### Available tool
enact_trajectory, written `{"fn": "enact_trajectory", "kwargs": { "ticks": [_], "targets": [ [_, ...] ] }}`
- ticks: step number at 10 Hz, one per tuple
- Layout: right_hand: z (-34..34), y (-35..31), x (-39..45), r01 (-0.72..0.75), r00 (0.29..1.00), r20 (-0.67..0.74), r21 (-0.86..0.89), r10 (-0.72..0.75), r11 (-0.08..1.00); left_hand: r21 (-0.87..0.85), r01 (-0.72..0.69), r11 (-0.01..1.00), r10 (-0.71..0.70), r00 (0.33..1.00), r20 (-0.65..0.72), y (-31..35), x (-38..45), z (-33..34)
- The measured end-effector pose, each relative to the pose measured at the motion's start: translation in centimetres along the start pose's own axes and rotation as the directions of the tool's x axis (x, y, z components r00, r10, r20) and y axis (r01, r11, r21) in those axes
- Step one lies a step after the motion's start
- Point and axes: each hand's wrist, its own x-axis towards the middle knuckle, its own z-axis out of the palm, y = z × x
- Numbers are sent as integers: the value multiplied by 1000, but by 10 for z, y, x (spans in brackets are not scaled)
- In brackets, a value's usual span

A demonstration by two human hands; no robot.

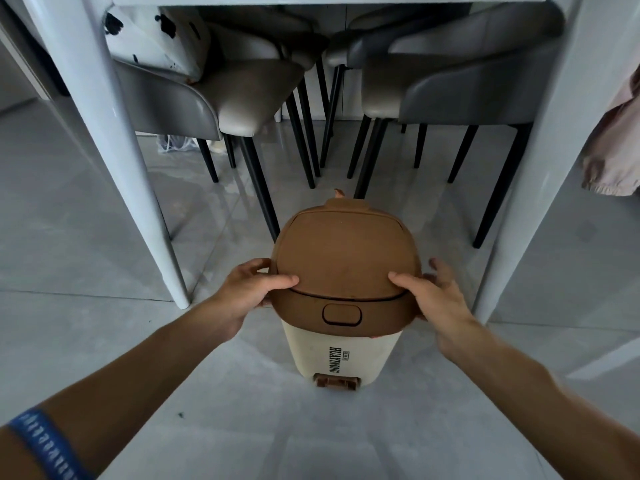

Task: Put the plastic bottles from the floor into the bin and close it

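- Bin (341,355) is standing upright on the grey tiled floor (104,258), centre of frame, just below the middle.
- Body is showing cream with vertical black lettering down the front; a brown pedal (335,381) is sticking out at the base.
- Brown lid (344,261) is sitting down flat on the brown top collar, so the bin is reading as closed. A rounded-rectangle button (342,314) is showing on the collar's front face.
- Left hand (247,292) is gripping the lid's left edge: thumb is lying across the top surface, other fingers are curling around the side.
- Right hand (434,294) is mirroring it on the right edge: thumb is pressing on the top, fingers are wrapping behind the rim, partly hidden.
- Both forearms are reaching in from the lower corners of the frame; a blue wristband (48,445) is showing on the left arm at lower left.
- Bottles: none visible on the floor; whatever is inside the bin is hidden by the lid, so contents cannot be told.
- White table legs (114,133) are framing the scene left and right, tabletop edge running along the top of frame.
- Grey padded chairs (467,81) with black legs are sitting tucked under the table, upper middle.
- A white cloth with black blotches (152,32) is resting on the upper-left chair.
- A pinkish garment (616,147) is hanging at the right edge.
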Motion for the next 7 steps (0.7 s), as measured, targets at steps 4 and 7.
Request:
{"fn": "enact_trajectory", "kwargs": {
  "ticks": [4,7],
  "targets": [
    [4,6,0,56,997,52,39,-58,998,39,-15,999,16,1000,-6,-6,8,-2],
    [0,-4,-7,134,990,5,-256,-137,957,116,-86,990,89,996,-24,1,8,-5]
  ]
}}
